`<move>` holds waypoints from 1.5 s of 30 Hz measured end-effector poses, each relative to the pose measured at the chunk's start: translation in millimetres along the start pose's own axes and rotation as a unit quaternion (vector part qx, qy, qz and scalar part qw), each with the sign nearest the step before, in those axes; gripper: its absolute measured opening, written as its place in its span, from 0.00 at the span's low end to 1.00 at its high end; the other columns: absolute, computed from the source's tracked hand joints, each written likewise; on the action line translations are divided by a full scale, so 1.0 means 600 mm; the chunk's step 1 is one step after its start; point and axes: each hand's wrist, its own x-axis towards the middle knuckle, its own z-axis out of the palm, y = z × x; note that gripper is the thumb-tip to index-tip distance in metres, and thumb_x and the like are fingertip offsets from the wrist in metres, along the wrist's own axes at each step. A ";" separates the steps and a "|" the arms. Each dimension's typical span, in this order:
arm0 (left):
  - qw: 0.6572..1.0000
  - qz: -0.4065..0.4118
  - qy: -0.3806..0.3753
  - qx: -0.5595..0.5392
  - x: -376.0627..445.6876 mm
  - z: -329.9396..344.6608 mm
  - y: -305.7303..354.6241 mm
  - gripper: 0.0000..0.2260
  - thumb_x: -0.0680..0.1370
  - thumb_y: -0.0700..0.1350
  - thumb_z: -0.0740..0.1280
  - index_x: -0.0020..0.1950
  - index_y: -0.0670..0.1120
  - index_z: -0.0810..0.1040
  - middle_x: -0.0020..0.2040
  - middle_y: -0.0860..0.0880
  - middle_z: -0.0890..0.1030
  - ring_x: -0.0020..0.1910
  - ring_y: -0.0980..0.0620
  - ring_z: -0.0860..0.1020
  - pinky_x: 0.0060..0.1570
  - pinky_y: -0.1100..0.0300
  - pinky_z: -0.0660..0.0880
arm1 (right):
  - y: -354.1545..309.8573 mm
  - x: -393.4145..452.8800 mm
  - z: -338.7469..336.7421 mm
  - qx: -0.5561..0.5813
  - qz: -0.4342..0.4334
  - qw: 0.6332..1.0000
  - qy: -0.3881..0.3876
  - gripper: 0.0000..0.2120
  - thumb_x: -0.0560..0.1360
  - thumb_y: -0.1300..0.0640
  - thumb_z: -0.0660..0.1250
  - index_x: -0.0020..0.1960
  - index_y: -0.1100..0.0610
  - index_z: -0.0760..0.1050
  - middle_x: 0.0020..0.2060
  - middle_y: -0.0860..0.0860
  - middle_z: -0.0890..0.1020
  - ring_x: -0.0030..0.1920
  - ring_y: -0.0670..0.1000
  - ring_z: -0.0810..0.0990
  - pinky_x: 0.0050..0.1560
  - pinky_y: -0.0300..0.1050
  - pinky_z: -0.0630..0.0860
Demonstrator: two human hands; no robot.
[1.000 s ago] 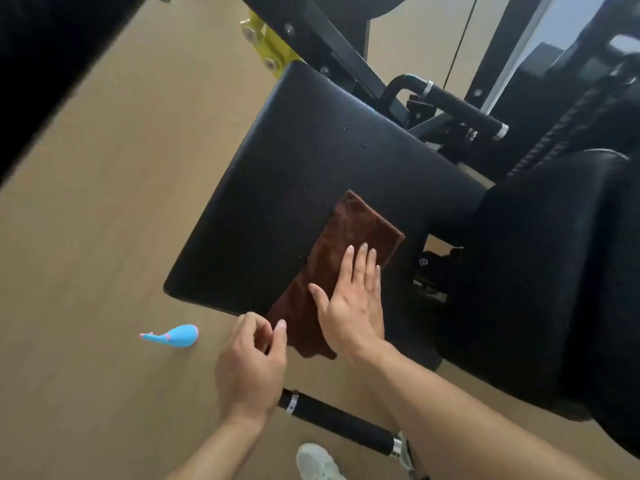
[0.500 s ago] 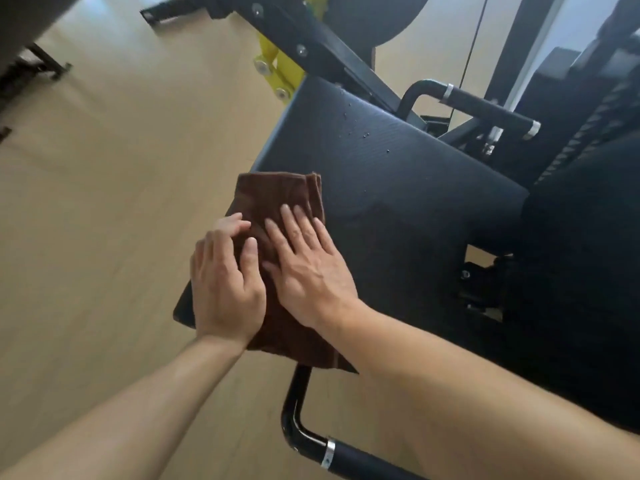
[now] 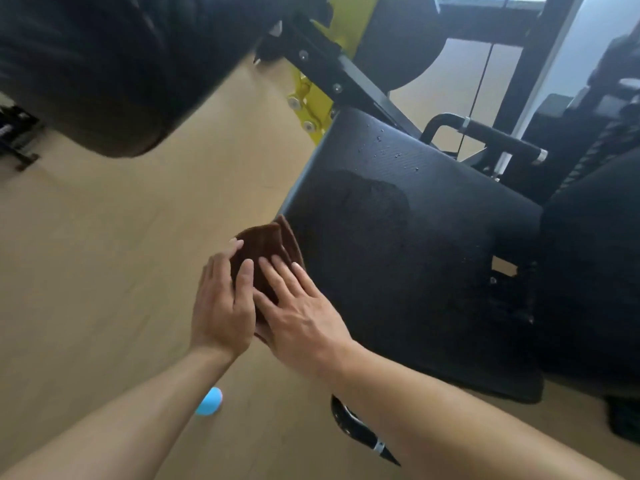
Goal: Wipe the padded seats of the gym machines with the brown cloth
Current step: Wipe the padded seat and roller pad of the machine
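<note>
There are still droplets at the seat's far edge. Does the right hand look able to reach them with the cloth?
Probably yes: between the right hand on the brown cloth and the droplets, the seat lies bare.

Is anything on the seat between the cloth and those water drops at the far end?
Nothing visible. The cloth sits at the seat's near left edge under both hands; only bare black padding lies between it and the drops.
</note>
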 end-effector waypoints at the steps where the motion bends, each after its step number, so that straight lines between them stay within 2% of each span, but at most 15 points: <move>1: 1.000 -0.016 0.010 -0.006 0.000 -0.008 -0.001 0.27 0.79 0.59 0.51 0.71 0.44 0.71 0.68 0.44 0.75 0.68 0.48 0.71 0.67 0.59 0.65 | -0.011 0.027 0.002 -0.010 -0.010 1.000 -0.019 0.29 0.83 0.44 0.49 0.82 0.50 0.50 0.82 0.57 0.51 0.82 0.56 0.43 0.81 0.56 0.43; 4: 0.998 -0.056 0.021 0.006 0.002 -0.027 -0.005 0.28 0.79 0.59 0.51 0.72 0.44 0.70 0.70 0.43 0.74 0.70 0.46 0.69 0.69 0.55 0.64 | -0.020 0.081 -0.001 -0.016 0.011 0.998 -0.056 0.28 0.83 0.44 0.48 0.82 0.51 0.54 0.83 0.57 0.49 0.82 0.54 0.39 0.81 0.54 0.39; 7: 0.998 -0.057 0.012 0.029 -0.011 -0.032 0.001 0.29 0.79 0.60 0.50 0.73 0.43 0.69 0.71 0.42 0.73 0.71 0.44 0.69 0.70 0.52 0.64 | -0.022 0.078 -0.002 0.023 0.061 0.998 -0.016 0.25 0.85 0.46 0.47 0.80 0.51 0.60 0.82 0.54 0.54 0.82 0.52 0.42 0.81 0.52 0.41; 10: 0.999 -0.022 -0.020 0.032 -0.034 -0.025 0.013 0.28 0.80 0.59 0.49 0.74 0.45 0.68 0.73 0.44 0.72 0.73 0.46 0.68 0.73 0.49 0.65 | -0.034 0.021 0.021 0.025 0.123 0.991 0.042 0.26 0.85 0.50 0.49 0.81 0.55 0.58 0.81 0.56 0.56 0.82 0.54 0.48 0.81 0.54 0.52; 13: 0.996 0.026 -0.073 0.038 -0.050 -0.014 0.024 0.25 0.82 0.57 0.48 0.74 0.48 0.68 0.76 0.49 0.68 0.76 0.52 0.64 0.75 0.50 0.62 | -0.011 -0.070 0.037 0.003 0.181 0.980 0.080 0.25 0.85 0.49 0.51 0.80 0.57 0.62 0.79 0.58 0.62 0.80 0.56 0.57 0.79 0.54 0.60; 17: 0.979 0.095 -0.156 0.093 -0.064 0.008 0.034 0.26 0.82 0.59 0.46 0.77 0.52 0.66 0.79 0.55 0.62 0.80 0.61 0.51 0.79 0.54 0.51 | 0.049 -0.149 0.025 -0.020 0.287 0.953 0.093 0.26 0.86 0.47 0.45 0.78 0.57 0.64 0.78 0.56 0.65 0.79 0.54 0.60 0.79 0.50 0.54; 22: 0.965 0.125 -0.205 0.100 -0.084 0.061 0.074 0.26 0.82 0.58 0.46 0.78 0.52 0.65 0.80 0.56 0.60 0.79 0.63 0.46 0.78 0.62 0.42 | 0.128 -0.208 0.021 -0.054 0.450 0.885 0.105 0.27 0.82 0.50 0.50 0.73 0.63 0.71 0.71 0.63 0.74 0.74 0.61 0.71 0.77 0.53 0.52; 25: 0.965 0.119 -0.218 0.090 -0.083 0.104 0.103 0.27 0.82 0.58 0.45 0.78 0.53 0.64 0.80 0.57 0.60 0.79 0.64 0.46 0.78 0.63 0.42 | 0.146 -0.217 0.024 -0.029 0.495 0.862 0.102 0.30 0.81 0.48 0.48 0.76 0.64 0.66 0.75 0.66 0.67 0.77 0.64 0.63 0.78 0.52 0.46; 28: 0.967 0.101 -0.219 0.081 -0.062 0.143 0.126 0.27 0.82 0.58 0.45 0.78 0.53 0.63 0.80 0.56 0.60 0.79 0.63 0.47 0.79 0.60 0.43 | 0.156 -0.199 0.018 0.011 0.447 0.889 0.102 0.34 0.81 0.40 0.41 0.81 0.58 0.49 0.81 0.60 0.51 0.82 0.58 0.43 0.78 0.48 0.33; 30: 0.971 0.082 -0.211 0.073 -0.039 0.165 0.138 0.25 0.83 0.56 0.47 0.79 0.52 0.61 0.80 0.56 0.59 0.79 0.63 0.46 0.79 0.60 0.43 | 0.173 -0.187 0.001 0.023 0.372 0.924 0.090 0.34 0.81 0.37 0.40 0.81 0.53 0.44 0.82 0.55 0.43 0.81 0.52 0.35 0.79 0.48 0.32; 32: 0.978 0.062 -0.188 0.066 -0.014 0.183 0.151 0.23 0.84 0.53 0.50 0.80 0.52 0.59 0.81 0.55 0.57 0.80 0.62 0.46 0.78 0.61 0.42 | 0.197 -0.171 -0.019 0.026 0.301 0.952 0.059 0.32 0.82 0.38 0.41 0.82 0.51 0.44 0.82 0.52 0.41 0.81 0.50 0.34 0.79 0.50 0.35; 35: 0.988 0.021 -0.144 0.054 0.030 0.203 0.169 0.23 0.85 0.52 0.52 0.79 0.51 0.59 0.81 0.53 0.58 0.80 0.59 0.48 0.79 0.58 0.47 | 0.240 -0.125 -0.034 0.000 0.206 0.977 0.053 0.30 0.84 0.41 0.46 0.83 0.52 0.50 0.82 0.54 0.48 0.82 0.51 0.40 0.80 0.53 0.41; 38: 0.991 -0.007 -0.122 0.061 0.074 0.217 0.178 0.22 0.84 0.51 0.53 0.79 0.50 0.60 0.81 0.52 0.58 0.80 0.56 0.50 0.78 0.58 0.48 | 0.286 -0.065 -0.052 0.009 0.161 0.986 0.038 0.29 0.84 0.43 0.48 0.83 0.51 0.52 0.82 0.53 0.50 0.82 0.50 0.41 0.80 0.49 0.39; 42: 0.988 0.006 -0.125 0.095 0.135 0.229 0.183 0.23 0.84 0.51 0.53 0.79 0.49 0.59 0.82 0.51 0.55 0.81 0.55 0.48 0.79 0.56 0.47 | 0.361 0.025 -0.088 0.031 0.173 0.984 0.042 0.28 0.84 0.43 0.44 0.83 0.49 0.50 0.83 0.51 0.49 0.82 0.49 0.40 0.81 0.48 0.38; 45: 0.976 -0.018 -0.169 0.138 0.165 0.245 0.184 0.29 0.83 0.57 0.51 0.82 0.50 0.46 0.83 0.53 0.43 0.79 0.58 0.35 0.79 0.54 0.37 | 0.421 0.090 -0.110 0.054 0.255 0.965 0.037 0.28 0.85 0.44 0.44 0.83 0.48 0.44 0.82 0.50 0.43 0.81 0.48 0.36 0.79 0.47 0.34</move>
